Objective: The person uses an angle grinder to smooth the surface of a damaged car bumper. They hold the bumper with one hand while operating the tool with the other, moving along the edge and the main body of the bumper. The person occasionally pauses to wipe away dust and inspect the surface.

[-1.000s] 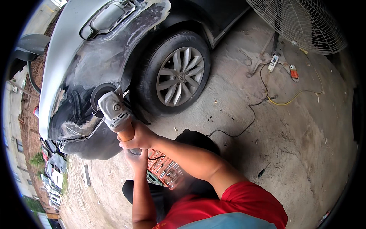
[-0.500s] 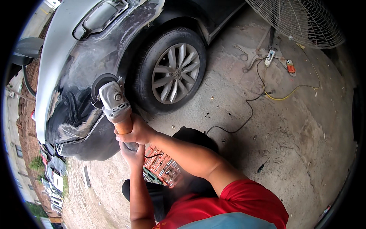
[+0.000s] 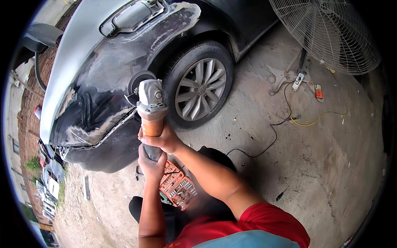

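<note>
Both my hands are closed round an angle grinder (image 3: 151, 109) with a grey metal head and an orange body. My right hand (image 3: 164, 139) grips the orange body, and my left hand (image 3: 151, 166) wraps the dark rear handle below it. The grinder's dark round disc (image 3: 136, 84) is close to the car's scraped body panel (image 3: 113, 68), beside the wheel (image 3: 201, 89). Whether the disc touches the panel I cannot tell. Patches of bare and greyish surface show on the panel, and below it hangs a dark bumper (image 3: 105, 151).
An open orange socket set (image 3: 180, 190) lies on the ground near my knees. At the upper right stands a large wire-cage fan (image 3: 331, 37), with a power strip (image 3: 297, 82) and an orange-and-white box-like thing (image 3: 319, 92) near its base. A black cable (image 3: 269, 144) crosses the concrete.
The grinder has shifted right in the picture with both hands still on it. The car, wheel and fan also sit lower and further right, as the view has moved.
</note>
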`<action>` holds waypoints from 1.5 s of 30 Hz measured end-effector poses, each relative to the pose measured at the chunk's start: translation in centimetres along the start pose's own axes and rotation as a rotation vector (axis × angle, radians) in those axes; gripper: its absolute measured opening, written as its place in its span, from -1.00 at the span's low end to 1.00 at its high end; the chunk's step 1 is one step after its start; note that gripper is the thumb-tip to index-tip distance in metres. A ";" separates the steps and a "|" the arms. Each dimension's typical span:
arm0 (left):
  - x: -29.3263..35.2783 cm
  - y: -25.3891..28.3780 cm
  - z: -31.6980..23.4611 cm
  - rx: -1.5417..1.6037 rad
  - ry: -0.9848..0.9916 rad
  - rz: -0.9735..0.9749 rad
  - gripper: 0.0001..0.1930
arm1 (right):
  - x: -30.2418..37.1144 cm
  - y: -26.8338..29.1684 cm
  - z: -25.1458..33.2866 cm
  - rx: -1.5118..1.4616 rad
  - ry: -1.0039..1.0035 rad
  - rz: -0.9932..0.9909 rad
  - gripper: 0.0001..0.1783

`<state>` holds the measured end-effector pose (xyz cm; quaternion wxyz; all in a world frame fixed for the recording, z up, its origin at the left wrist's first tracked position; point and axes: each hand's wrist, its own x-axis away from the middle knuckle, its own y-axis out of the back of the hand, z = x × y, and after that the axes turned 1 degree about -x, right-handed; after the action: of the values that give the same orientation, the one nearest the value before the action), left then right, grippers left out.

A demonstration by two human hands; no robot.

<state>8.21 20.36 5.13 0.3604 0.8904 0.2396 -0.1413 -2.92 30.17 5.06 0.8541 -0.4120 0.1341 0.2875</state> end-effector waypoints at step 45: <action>2.6 2.4 0.8 0.069 0.054 0.052 -0.29 | 0.9 -1.5 -0.4 0.096 -0.029 0.089 -0.36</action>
<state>11.60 19.16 4.88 0.3262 0.9118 0.2208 -0.1159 -1.27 29.43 5.32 0.8612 -0.3601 0.1537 0.3241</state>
